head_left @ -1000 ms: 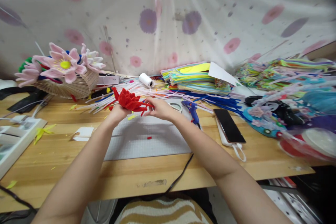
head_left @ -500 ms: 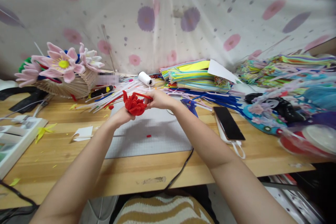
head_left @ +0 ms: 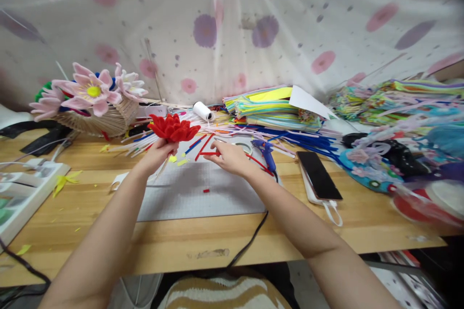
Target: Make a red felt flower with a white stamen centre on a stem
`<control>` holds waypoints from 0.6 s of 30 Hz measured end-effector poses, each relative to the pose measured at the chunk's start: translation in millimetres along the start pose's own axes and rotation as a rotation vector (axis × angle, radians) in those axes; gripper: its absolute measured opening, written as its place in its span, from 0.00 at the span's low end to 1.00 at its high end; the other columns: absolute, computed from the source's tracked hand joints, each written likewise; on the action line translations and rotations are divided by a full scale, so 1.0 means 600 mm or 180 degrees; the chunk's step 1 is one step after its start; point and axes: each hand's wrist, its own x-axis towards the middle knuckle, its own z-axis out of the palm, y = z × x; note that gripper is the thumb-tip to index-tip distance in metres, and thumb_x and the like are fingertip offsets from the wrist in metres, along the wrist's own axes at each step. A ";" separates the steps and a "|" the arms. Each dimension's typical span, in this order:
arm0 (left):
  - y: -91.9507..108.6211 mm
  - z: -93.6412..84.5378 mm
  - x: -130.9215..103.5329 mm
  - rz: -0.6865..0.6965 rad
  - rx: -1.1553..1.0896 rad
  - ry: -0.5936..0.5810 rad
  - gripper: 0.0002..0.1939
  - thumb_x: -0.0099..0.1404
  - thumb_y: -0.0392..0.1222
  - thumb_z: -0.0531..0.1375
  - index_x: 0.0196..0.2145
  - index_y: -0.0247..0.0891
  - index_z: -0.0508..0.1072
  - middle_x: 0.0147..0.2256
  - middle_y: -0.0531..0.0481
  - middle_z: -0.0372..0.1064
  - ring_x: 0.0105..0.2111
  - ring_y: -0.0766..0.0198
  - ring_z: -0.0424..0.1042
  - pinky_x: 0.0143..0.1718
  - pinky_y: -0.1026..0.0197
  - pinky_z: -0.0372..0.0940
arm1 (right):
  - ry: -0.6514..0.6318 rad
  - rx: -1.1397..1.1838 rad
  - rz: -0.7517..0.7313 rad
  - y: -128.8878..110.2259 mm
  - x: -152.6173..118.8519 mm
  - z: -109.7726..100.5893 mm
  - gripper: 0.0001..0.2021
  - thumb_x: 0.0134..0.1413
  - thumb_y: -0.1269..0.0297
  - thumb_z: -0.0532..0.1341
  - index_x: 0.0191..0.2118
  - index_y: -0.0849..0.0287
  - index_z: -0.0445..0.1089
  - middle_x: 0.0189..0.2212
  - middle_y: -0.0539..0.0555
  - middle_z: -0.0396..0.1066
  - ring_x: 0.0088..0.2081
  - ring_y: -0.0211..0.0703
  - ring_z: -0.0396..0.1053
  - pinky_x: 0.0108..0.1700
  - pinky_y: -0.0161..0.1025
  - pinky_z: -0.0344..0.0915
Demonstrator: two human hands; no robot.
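A red flower (head_left: 174,128) made of fuzzy stems stands upright in my left hand (head_left: 154,157), whose fingers are closed round its stem under the petals. To the right, over the grey cutting mat (head_left: 203,203), my right hand (head_left: 230,157) is pinched on a red stick (head_left: 209,154). Short red and blue pieces (head_left: 195,146) lie just beyond its fingers. Near the right wrist is a blue glue gun (head_left: 266,154). A small red scrap (head_left: 206,191) rests on the mat.
Bundles of coloured stems (head_left: 268,106) and a white spool (head_left: 203,111) line the back. At the left are pink flowers (head_left: 93,91) and a white power strip (head_left: 34,193). A phone (head_left: 319,175) and a blue flowered item (head_left: 366,169) sit to the right.
The hands have moved apart. My left hand has shifted left with the flower, now more upright. My right hand has come away from the flower and lowered toward the mat.
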 end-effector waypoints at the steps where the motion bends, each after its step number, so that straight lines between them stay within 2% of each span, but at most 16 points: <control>1: -0.001 -0.001 0.006 0.0069 0.0089 -0.0036 0.07 0.53 0.42 0.60 0.26 0.38 0.64 0.22 0.53 0.62 0.24 0.66 0.64 0.29 0.62 0.62 | 0.0032 -0.0055 -0.0057 0.001 0.001 0.008 0.28 0.53 0.36 0.51 0.45 0.56 0.66 0.40 0.56 0.73 0.42 0.46 0.69 0.37 0.37 0.57; 3: 0.006 -0.002 0.020 0.0268 0.0462 0.0031 0.06 0.56 0.41 0.57 0.27 0.39 0.63 0.23 0.54 0.60 0.24 0.66 0.62 0.29 0.63 0.61 | 0.0060 -0.0168 -0.0164 0.004 0.006 0.019 0.30 0.51 0.35 0.51 0.45 0.58 0.66 0.39 0.56 0.73 0.42 0.46 0.69 0.38 0.37 0.57; 5: 0.027 -0.004 0.033 0.0392 0.0973 0.0395 0.04 0.57 0.38 0.57 0.31 0.39 0.65 0.29 0.51 0.66 0.32 0.62 0.66 0.37 0.61 0.62 | 0.0076 -0.0295 -0.0268 0.006 0.013 0.026 0.30 0.52 0.36 0.50 0.45 0.58 0.66 0.39 0.57 0.72 0.42 0.45 0.68 0.38 0.36 0.56; 7: 0.058 -0.007 0.043 0.0284 0.1227 0.0720 0.05 0.57 0.37 0.59 0.34 0.39 0.67 0.34 0.49 0.68 0.40 0.58 0.66 0.42 0.58 0.61 | 0.0097 -0.0422 -0.0325 0.007 0.018 0.031 0.25 0.58 0.41 0.47 0.43 0.58 0.67 0.40 0.57 0.72 0.43 0.44 0.68 0.37 0.36 0.56; 8: 0.075 -0.009 0.048 0.0152 0.1127 0.0823 0.06 0.57 0.37 0.60 0.34 0.39 0.67 0.34 0.49 0.67 0.40 0.57 0.66 0.42 0.58 0.60 | 0.0095 -0.0480 -0.0325 0.007 0.020 0.032 0.23 0.62 0.45 0.45 0.43 0.57 0.67 0.40 0.56 0.72 0.43 0.44 0.68 0.37 0.36 0.56; 10: 0.107 -0.011 0.053 -0.0126 0.0408 0.0639 0.04 0.59 0.34 0.59 0.32 0.37 0.66 0.32 0.51 0.64 0.35 0.62 0.64 0.36 0.63 0.60 | 0.0057 -0.0584 -0.0285 0.007 0.023 0.035 0.20 0.65 0.52 0.44 0.43 0.56 0.68 0.40 0.56 0.73 0.43 0.43 0.68 0.37 0.36 0.56; 11: 0.119 -0.011 0.053 -0.0260 0.0226 0.0474 0.03 0.61 0.33 0.58 0.31 0.36 0.65 0.28 0.52 0.61 0.29 0.67 0.61 0.30 0.66 0.58 | 0.0030 -0.0626 -0.0255 0.007 0.023 0.037 0.18 0.65 0.55 0.44 0.43 0.56 0.68 0.41 0.56 0.73 0.43 0.44 0.68 0.36 0.36 0.56; 13: 0.133 -0.009 0.051 -0.0593 -0.0249 0.0061 0.08 0.65 0.32 0.52 0.27 0.35 0.61 0.22 0.55 0.53 0.20 0.74 0.52 0.20 0.71 0.50 | -0.0023 -0.0669 -0.0203 0.006 0.025 0.039 0.17 0.65 0.57 0.45 0.43 0.56 0.69 0.42 0.56 0.73 0.44 0.45 0.68 0.36 0.37 0.57; 16: 0.121 0.001 0.040 -0.1055 -0.0911 -0.0324 0.14 0.69 0.31 0.46 0.24 0.36 0.56 0.20 0.57 0.48 0.15 0.78 0.46 0.15 0.75 0.42 | 0.0007 -0.0572 -0.0088 0.001 0.027 0.038 0.16 0.65 0.60 0.45 0.47 0.54 0.68 0.44 0.56 0.72 0.45 0.45 0.69 0.37 0.37 0.59; 18: 0.094 0.009 0.029 -0.1574 -0.1834 -0.0412 0.14 0.70 0.33 0.45 0.24 0.37 0.54 0.20 0.57 0.47 0.14 0.78 0.48 0.13 0.76 0.42 | 0.0091 -0.0422 -0.0036 -0.005 0.029 0.033 0.17 0.65 0.60 0.45 0.51 0.52 0.66 0.46 0.55 0.72 0.46 0.45 0.68 0.39 0.38 0.60</control>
